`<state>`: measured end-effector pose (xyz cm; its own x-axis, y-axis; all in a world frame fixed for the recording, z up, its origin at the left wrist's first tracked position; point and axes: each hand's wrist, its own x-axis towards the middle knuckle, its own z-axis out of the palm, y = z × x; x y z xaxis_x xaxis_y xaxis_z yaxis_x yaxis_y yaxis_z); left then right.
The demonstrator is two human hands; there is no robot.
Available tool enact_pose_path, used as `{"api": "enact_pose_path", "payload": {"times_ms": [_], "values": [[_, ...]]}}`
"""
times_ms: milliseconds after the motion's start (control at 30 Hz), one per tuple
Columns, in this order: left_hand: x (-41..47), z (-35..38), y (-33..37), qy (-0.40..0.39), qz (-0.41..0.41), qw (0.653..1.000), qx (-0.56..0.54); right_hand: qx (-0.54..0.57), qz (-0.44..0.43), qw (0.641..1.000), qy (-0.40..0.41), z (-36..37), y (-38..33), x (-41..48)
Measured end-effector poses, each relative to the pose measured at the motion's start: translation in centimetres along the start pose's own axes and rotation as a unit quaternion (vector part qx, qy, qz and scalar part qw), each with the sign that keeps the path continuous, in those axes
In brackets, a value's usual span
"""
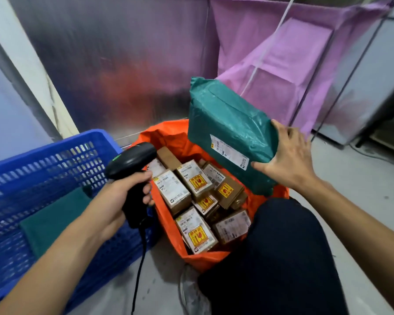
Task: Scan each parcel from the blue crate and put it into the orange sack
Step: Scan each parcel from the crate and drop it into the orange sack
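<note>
My right hand (287, 160) grips the lower right corner of a large green plastic parcel (225, 123), held tilted above the orange sack (168, 135); its white label faces me. My left hand (125, 194) grips a black corded barcode scanner (132, 160), whose head points right toward the sack. The sack stands open on the floor and holds several brown cardboard boxes (191, 194) with white labels and yellow stickers. The blue crate (43, 160) stands at the left, and another green parcel (52, 219) lies inside it.
My dark-trousered knee (282, 246) covers the sack's near right side. Purple sacks (293, 64) hang on a frame behind. A shiny metal panel (112, 64) rises behind the sack. Grey floor (362, 189) lies to the right.
</note>
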<state>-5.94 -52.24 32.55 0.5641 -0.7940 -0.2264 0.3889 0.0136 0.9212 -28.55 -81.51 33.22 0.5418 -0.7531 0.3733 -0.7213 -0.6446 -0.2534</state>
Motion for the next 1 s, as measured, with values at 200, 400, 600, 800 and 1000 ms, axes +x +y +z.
{"api": "enact_pose_path", "payload": {"times_ms": [200,400,600,800,1000], "values": [[1.8,1.5,-2.4,-0.01,-0.057,0.998,0.037,-0.025,0.023,0.999,-0.018,3.6,1.3,-0.7],[3.6,2.2,-3.2,0.02,-0.088,0.993,0.073,-0.076,-0.018,0.996,-0.033,6.5,1.2,-0.4],[5.1,3.8,-3.7,0.027,-0.099,0.994,0.032,-0.137,-0.069,0.987,-0.042,10.7,0.6,-0.8],[5.6,3.6,-4.5,0.016,-0.107,0.993,0.041,-0.2,-0.043,0.976,-0.072,15.1,-0.1,-1.1],[5.6,2.6,-5.4,0.027,-0.109,0.993,0.032,-0.214,-0.051,0.963,-0.157,18.9,0.1,-3.2]]}}
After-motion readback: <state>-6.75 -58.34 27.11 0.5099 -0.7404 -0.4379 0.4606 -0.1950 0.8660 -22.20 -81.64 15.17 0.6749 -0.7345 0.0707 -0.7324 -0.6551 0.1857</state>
